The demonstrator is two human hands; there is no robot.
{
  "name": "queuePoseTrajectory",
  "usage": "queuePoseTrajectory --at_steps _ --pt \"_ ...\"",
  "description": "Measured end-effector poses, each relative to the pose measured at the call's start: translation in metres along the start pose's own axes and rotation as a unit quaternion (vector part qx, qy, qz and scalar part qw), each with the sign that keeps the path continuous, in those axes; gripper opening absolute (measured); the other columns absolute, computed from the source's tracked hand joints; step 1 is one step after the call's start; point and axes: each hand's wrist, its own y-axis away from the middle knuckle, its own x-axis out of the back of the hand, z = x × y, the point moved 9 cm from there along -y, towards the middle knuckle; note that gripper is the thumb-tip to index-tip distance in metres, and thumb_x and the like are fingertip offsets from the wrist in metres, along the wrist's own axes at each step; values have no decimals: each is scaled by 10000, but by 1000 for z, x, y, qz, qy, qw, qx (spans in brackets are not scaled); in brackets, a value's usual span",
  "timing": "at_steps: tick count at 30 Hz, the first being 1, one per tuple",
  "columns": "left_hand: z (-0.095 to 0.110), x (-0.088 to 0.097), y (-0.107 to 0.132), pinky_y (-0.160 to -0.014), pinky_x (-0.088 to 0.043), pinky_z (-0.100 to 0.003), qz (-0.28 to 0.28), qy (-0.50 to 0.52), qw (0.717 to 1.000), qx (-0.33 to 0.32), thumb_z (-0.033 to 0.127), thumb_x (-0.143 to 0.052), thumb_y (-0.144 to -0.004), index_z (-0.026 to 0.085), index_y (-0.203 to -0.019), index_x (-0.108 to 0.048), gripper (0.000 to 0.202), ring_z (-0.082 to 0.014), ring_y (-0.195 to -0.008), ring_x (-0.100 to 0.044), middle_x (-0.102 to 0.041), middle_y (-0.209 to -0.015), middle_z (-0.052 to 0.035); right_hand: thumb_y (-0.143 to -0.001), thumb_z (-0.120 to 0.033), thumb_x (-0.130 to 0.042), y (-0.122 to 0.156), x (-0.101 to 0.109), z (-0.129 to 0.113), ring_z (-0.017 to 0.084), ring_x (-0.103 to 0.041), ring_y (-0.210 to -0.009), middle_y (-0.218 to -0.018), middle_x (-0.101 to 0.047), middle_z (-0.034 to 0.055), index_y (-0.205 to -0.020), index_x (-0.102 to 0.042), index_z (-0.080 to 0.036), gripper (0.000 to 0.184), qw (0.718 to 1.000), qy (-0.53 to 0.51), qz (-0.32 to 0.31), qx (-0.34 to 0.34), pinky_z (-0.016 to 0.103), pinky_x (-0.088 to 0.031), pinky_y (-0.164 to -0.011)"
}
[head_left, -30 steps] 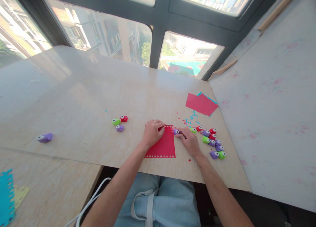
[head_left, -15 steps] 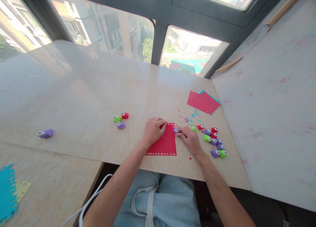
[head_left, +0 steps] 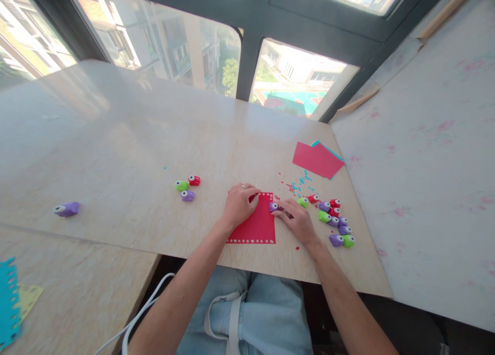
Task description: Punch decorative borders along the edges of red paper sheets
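Note:
A red paper sheet with small hearts punched along its edges lies near the table's front edge. My left hand rests on its upper left part, fingers curled and pressing it flat. My right hand grips a small purple punch set on the sheet's right edge. Just right of that hand lies a cluster of several little punches in red, green and purple.
Three more punches sit left of the sheet, and a lone purple one at far left. Red and blue sheets are stacked at the back right, with confetti scattered before them. Punched blue paper lies on the lower left table.
My hands have hardly moved; the right hand keeps working the purple punch at the sheet's right edge. The camera has tipped slightly.

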Motion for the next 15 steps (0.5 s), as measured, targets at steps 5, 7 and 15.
queuePoseTrajectory --at_steps 5,7,15 --pt "1 1 0 -896 -487 -388 -1 -1 1000 -1 153 -612 -857 223 -950 -755 185 -207 -922 -651 -746 -959 -60 -943 -392 -597 2 1 -2 197 -660 -769 -916 -712 78 -1155 -716 -216 300 1000 -17 2 1 332 -557 -726" --pt "1 2 0 -897 -487 -388 -1 -1 1000 1 151 -615 -857 218 -950 -753 179 -208 -924 -651 -746 -959 -61 -944 -377 -599 2 1 -2 199 -662 -781 -921 -712 79 -1155 -715 -211 293 1000 -13 4 3 333 -557 -730" --pt "2 1 0 -887 -487 -393 -6 -10 1000 1 143 -619 -853 212 -952 -742 172 -213 -921 -645 -739 -974 -58 -958 -333 -587 2 -1 -2 206 -658 -801 -901 -707 84 -1152 -702 -193 266 1000 12 10 13 346 -550 -734"
